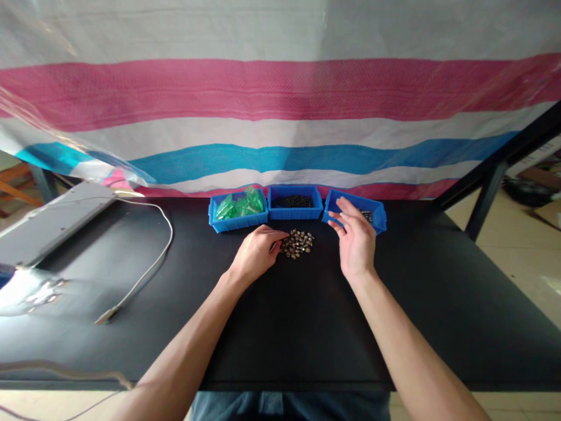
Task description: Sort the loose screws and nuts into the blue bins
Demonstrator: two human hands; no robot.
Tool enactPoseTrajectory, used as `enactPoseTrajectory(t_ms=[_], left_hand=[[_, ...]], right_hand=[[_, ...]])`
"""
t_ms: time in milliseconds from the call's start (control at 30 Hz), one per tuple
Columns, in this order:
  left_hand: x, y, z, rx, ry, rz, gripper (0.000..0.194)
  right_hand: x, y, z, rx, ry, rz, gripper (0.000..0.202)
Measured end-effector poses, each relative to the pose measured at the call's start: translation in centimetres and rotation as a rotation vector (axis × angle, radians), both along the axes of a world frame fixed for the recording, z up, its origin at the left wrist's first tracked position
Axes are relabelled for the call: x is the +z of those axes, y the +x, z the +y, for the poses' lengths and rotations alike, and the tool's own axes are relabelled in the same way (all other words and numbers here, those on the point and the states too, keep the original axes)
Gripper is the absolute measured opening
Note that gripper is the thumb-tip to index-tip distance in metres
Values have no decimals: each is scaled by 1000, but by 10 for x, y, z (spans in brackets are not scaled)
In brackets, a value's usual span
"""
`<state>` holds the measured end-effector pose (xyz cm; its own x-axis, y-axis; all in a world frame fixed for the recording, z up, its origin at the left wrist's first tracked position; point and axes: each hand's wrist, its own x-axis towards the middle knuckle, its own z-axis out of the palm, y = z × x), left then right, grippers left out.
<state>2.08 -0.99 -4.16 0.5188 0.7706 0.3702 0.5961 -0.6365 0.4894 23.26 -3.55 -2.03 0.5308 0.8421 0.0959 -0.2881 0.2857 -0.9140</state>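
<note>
A small heap of brassy, round-headed metal pieces (298,244) lies on the black table; their exact kind is too small to tell. My left hand (258,250) is at the heap's left edge, thumb and fingers drawn together at the pieces. Whatever may be between those fingertips is hidden. To the right of the heap, my right hand (357,242) is raised with its fingers apart and nothing visible in it. Its fingers are in front of the right blue bin (380,221), partly covering the silvery screw-like parts (366,216) inside.
Left of that bin stand a blue bin (295,214) of dark screw-like parts and a blue bin (240,223) of green plastic packets. A pale cable (164,248) curves across the table's left side near a grey box (56,219). A striped sheet (280,93) hangs behind.
</note>
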Motion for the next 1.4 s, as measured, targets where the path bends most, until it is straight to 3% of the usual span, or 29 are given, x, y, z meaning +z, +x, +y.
enactPoseTrajectory(t_ms=[600, 700, 833, 1067, 1400], left_hand=[[1, -2, 4, 101, 4, -142, 21], [7, 0, 2, 119, -72, -297, 16], [16, 6, -2, 130, -318, -565, 4], [25, 10, -6, 58, -623, -856, 49], [26, 12, -9, -6, -686, -870, 63]], right_hand=[[3, -5, -4, 127, -29, -135, 22], [2, -5, -4, 147, -16, -137, 20], [3, -6, -7, 280, -15, -221, 16], [7, -13, -15, 575, -66, -388, 25], [4, -14, -15, 671, -38, -349, 22]])
